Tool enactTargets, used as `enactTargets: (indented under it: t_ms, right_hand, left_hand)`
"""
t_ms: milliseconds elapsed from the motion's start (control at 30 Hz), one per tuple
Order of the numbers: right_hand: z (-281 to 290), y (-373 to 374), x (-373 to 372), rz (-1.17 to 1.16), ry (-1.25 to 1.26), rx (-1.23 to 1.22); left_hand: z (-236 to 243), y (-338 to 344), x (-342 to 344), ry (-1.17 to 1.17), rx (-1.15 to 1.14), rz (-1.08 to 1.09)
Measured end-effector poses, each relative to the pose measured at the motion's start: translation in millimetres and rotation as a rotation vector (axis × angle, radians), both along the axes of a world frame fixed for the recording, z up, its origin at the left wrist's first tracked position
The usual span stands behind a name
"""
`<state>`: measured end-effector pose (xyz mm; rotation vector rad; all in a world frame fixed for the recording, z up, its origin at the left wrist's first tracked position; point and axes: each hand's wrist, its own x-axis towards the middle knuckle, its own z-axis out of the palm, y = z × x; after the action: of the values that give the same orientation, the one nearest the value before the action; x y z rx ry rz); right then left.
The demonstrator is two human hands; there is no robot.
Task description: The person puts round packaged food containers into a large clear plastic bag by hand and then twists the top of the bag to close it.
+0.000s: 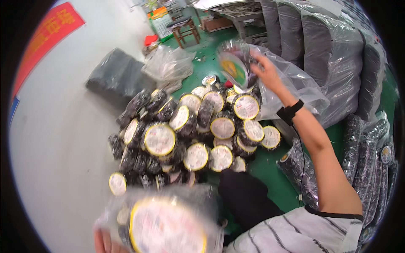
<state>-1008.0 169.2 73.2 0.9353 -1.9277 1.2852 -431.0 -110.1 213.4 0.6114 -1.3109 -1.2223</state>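
Head view, and from where I stand the worker is bent over a loose heap of round dark packs (196, 156) on the green floor (270, 175); most of their pale, yellow-rimmed labels show. Up beyond the heap, the right hand (266, 71) has its fingers closed on the edge of a dark wrapped pack (236, 65) with a green and yellow label, blurred and clear of the others. Down at the near edge, the left hand (107, 242) has its fingers bent at the side of a clear plastic bag (202, 196); I can't tell how firmly they pinch. Inside the bag, a big white label with a yellow rim faces up. Left of the heap, a grey wrapped bundle (118, 76) leans by the wall; on the right stand tall grey plastic-wrapped stacks (331, 59).
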Motion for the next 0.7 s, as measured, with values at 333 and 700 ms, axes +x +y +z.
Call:
enactTargets:
  t_ms: [333, 700]
  right_hand:
    - [130, 16, 435, 0.969, -0.921, 0.147]
    - [93, 121, 567, 0.809, -1.602, -0.439]
  left_hand:
    - [-3, 77, 80, -0.114, -0.621, -0.96]
    - [-90, 179, 172, -0.404, -0.368, -1.2]
